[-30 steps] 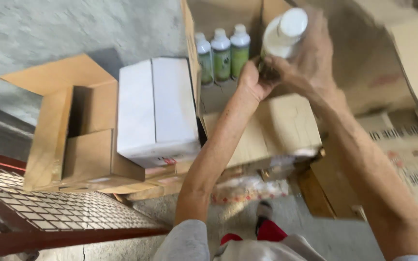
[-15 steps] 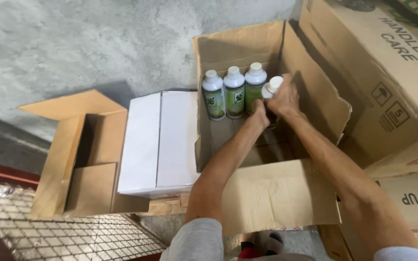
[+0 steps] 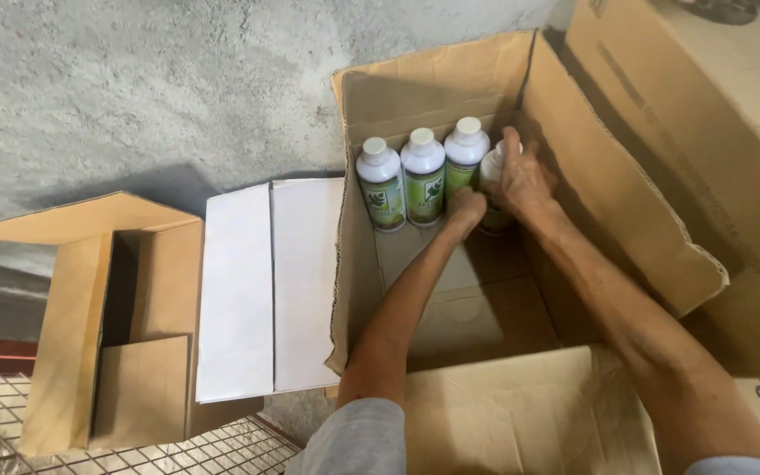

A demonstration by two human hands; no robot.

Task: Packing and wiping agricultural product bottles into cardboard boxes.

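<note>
1. Nearest the camera, both forearms reach forward from grey sleeves (image 3: 354,440) over the near flap (image 3: 521,409) of an open cardboard box (image 3: 433,88).

2. To the left of that box lies a closed white carton (image 3: 270,286), its side just beside the box's left wall. Further left stands a second brown box (image 3: 103,325), open, with its flaps spread; a strip of wire mesh (image 3: 134,453) shows at the bottom left corner of the view.

3. Inside the open box, the bare cardboard floor (image 3: 477,308) lies under the two arms.

4. The left hand (image 3: 465,209) sits low on the box floor near the far wall, fingers curled in loosely, resting against the foot of the bottle row. Whether it actually grasps anything cannot be told.

5. The right hand (image 3: 521,180) is wrapped around a white bottle (image 3: 491,167), fingers closed over its body and shoulder, so only part of it shows. This bottle stands upright at the right end of the row, touching its neighbour.

6. Along the far wall of the box, three more white bottles with green labels (image 3: 424,180) stand upright in a line, side by side and touching, starting at the far left corner.

7. Beyond the box is a rough grey concrete wall (image 3: 178,88). To the right, a large brown carton (image 3: 705,114) stands close against the box's right flap.
</note>
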